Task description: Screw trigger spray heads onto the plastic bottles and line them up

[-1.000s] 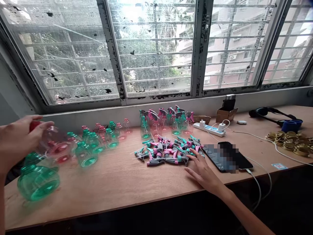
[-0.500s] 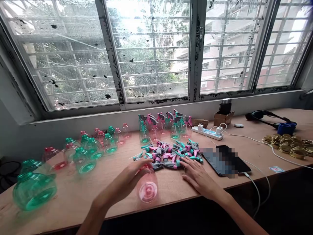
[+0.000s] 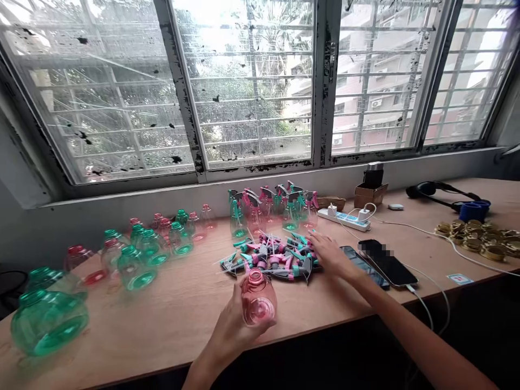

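Observation:
My left hand (image 3: 239, 319) is wrapped around the side and base of a clear pink spray bottle (image 3: 259, 303). The bottle tilts, and its open threaded neck has no spray head on it. Over the right end of a pile of trigger spray heads (image 3: 280, 257), my right hand (image 3: 328, 252) stretches out its fingers, palm down. I see no spray head in its grasp, though the underside of the fingers is hidden. The heads are pink, teal and grey, with thin white tubes.
Green bottles (image 3: 138, 273) and pink ones without heads stand on the left. Behind the pile are several bottles with spray heads (image 3: 290, 214). Two phones (image 3: 388, 262), a power strip (image 3: 344, 219), cables, headphones (image 3: 442, 195) and gold-coloured rings (image 3: 473, 238) lie to the right.
My left hand has gone from the bottle's top to its side and base, and the bottle has been lifted and tilted. My right hand has moved farther out over the pile's right end.

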### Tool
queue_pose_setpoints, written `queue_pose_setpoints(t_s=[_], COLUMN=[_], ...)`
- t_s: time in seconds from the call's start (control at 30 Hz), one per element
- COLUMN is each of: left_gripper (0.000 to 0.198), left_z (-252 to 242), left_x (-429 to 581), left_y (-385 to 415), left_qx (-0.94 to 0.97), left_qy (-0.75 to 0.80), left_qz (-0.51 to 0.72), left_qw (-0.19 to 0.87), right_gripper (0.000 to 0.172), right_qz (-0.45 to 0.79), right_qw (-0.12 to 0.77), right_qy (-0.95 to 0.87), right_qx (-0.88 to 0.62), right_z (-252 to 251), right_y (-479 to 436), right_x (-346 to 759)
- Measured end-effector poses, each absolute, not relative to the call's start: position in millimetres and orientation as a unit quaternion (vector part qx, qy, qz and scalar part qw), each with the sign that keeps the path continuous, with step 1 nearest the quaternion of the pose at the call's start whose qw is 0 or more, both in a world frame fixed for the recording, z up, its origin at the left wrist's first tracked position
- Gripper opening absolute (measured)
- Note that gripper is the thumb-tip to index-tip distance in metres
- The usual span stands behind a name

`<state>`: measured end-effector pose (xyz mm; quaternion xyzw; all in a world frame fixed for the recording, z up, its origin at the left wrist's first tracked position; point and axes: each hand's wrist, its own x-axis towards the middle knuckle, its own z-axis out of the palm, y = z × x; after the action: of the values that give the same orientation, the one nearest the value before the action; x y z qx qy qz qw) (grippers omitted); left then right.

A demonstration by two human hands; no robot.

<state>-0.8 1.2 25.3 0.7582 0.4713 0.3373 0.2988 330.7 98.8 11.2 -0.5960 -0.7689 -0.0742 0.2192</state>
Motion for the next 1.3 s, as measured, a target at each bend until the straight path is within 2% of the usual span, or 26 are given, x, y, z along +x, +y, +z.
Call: queue_pose_setpoints(t_s=[0.13,0.23,0.37,0.47,0.57,0.73,0.9,1.07,1.23,1.3], left_gripper=[0.095,0.098,0.095,0.083,0.080,0.082,0.081,0.080,0.086,0.092], left_z=[26.6,21.4,17.4,19.5,21.4,21.9,24.2,25.7,19.4,14.8], left_x=[-0.9,-2.1,-5.3,-6.7,-6.4,-5.1,-5.9,-6.0,-5.5,-5.8], left_y=[1.4,2.2,0.8,-1.7,-3.2,-2.8,-4.3,-5.1,-0.8,1.3], left_qx=[0.769,0.785,0.802,0.796,0.788,0.789,0.787,0.797,0.795,0.792], left_qy=[0.475,0.451,0.402,0.404,0.409,0.403,0.411,0.402,0.403,0.405], left_qz=[0.312,0.319,0.355,0.384,0.397,0.403,0.391,0.381,0.390,0.398], left_qw=[0.293,0.280,0.262,0.238,0.233,0.228,0.240,0.238,0.230,0.223], right_gripper=[0.029,0.019,0.034,0.036,0.036,0.044,0.041,0.040,0.057,0.049], right_qz=[-0.059,-0.066,-0.111,-0.145,-0.203,-0.224,-0.225,-0.179,0.007,0.099], right_qw=[0.193,0.206,0.276,0.325,0.387,0.401,0.380,0.368,0.387,0.386], right_qy=[-0.781,-0.780,-0.745,-0.739,-0.745,-0.747,-0.757,-0.805,-0.850,-0.855], right_qx=[-0.591,-0.587,-0.597,-0.572,-0.504,-0.480,-0.482,-0.430,-0.358,-0.333], right_z=[27.0,37.8,53.4,65.3,76.9,89.8,89.5,88.1,84.5,78.0], right_y=[131.8,136.8,116.3,87.4,60.8,45.1,48.9,41.4,35.0,34.6], right_x=[341.1,342.0,335.7,327.6,320.4,317.0,317.1,294.6,268.9,269.2])
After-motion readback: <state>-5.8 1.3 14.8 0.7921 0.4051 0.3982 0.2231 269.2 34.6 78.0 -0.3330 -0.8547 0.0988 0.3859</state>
